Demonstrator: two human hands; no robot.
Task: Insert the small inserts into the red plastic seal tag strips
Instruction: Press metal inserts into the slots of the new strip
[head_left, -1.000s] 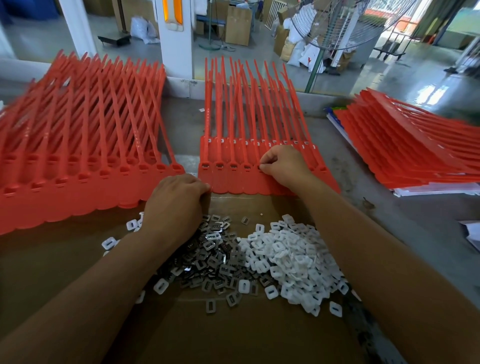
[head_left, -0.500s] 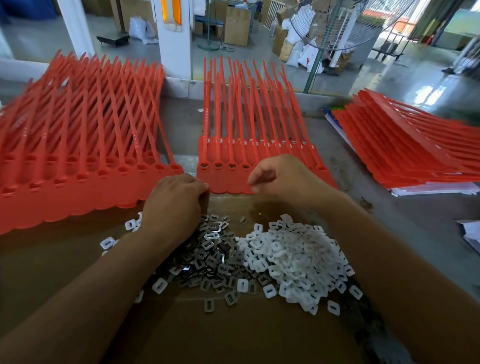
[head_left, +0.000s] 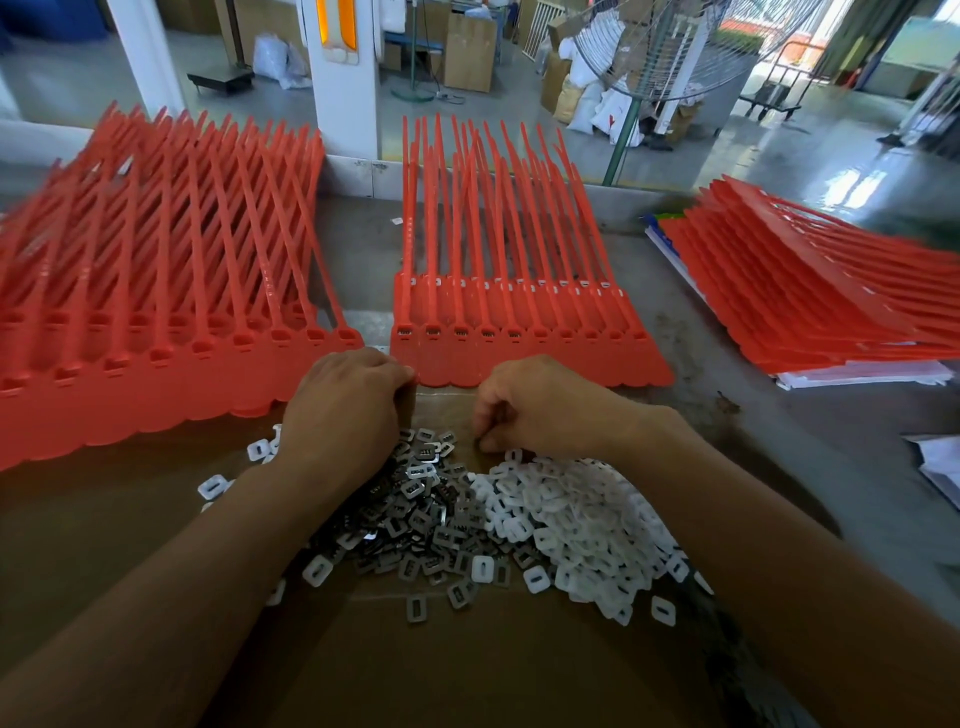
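Observation:
A row of joined red seal tag strips (head_left: 524, 358) lies flat in front of me, tails pointing away. On the cardboard (head_left: 467, 670) below it sit a heap of grey metal inserts (head_left: 426, 525) and a heap of white plastic inserts (head_left: 582, 525). My left hand (head_left: 343, 410) rests knuckles-up over the far end of the grey heap, fingers curled under; what it holds is hidden. My right hand (head_left: 540, 405) is at the far edge of the white heap, thumb and fingertips pinching a small insert there.
A larger sheet of red strips (head_left: 156, 322) lies at the left, overlapping the cardboard. A stack of red strips (head_left: 810, 306) sits on white paper at the right. Grey table (head_left: 779, 457) borders the cardboard on the right; a low wall runs behind.
My right hand left the heads of the middle red strips and came down toward me to the far edge of the white heap. The left hand stayed where it was.

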